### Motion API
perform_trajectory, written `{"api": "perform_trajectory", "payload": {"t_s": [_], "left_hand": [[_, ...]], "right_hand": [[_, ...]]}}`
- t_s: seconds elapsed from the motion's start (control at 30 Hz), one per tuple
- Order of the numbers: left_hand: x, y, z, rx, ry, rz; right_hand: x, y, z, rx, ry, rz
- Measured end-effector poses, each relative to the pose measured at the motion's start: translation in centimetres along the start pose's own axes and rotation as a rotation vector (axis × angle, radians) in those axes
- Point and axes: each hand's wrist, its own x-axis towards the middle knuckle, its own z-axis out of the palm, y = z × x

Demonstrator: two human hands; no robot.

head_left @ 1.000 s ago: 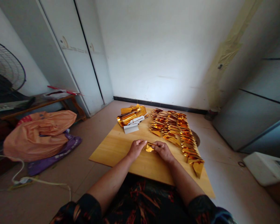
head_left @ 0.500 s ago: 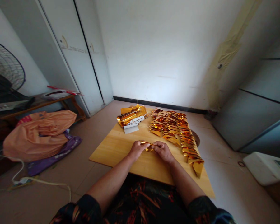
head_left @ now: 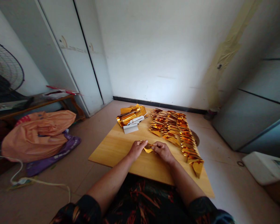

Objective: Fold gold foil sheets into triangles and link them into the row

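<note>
A small sheet of gold foil paper (head_left: 148,150) hangs between my two hands above the near part of a wooden board (head_left: 107,149). My left hand (head_left: 137,149) pinches its left end with thumb and fingers closed. At the other end, my right hand (head_left: 162,151) is closed on the paper too. The sheet's upper edge looks folded or rolled into a narrow strip, while its lower part curves down. On the board's right side lie rows of folded gold paper pieces (head_left: 169,124), overlapping one another. Farther back on the left is a pile of loose gold sheets (head_left: 132,115).
White paper (head_left: 131,128) lies against the loose sheets. An orange bag (head_left: 39,133) and a purple bag (head_left: 53,155) sit on the floor at left, near a cable (head_left: 51,184). A fan (head_left: 7,68) stands on a low table. At right is a white box (head_left: 263,168).
The gold paper has turned between my fingers; its upper edge now shows as a thin strip, with the lower part curving below. Both hands stay in nearly the same place.
</note>
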Motion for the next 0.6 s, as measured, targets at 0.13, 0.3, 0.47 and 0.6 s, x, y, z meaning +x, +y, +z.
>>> {"api": "perform_trajectory", "payload": {"t_s": [0.13,0.3,0.47,0.6], "left_hand": [[-0.2,0.4,0.1,0.004,0.051,-0.001],[-0.4,0.4,1.4,-0.222,0.060,-0.078],[-0.3,0.3,2.3,-0.459,0.022,-0.099],[-0.3,0.1,1.4,-0.356,-0.061,-0.107]], "right_hand": [[0.0,-0.7,0.0,0.033,0.055,-0.001],[0.1,-1.4,-0.1,0.153,0.117,0.023],[0.3,-1.3,-0.1,0.264,0.195,0.031],[0.4,-1.7,-1.2,0.127,0.154,0.020]]}}
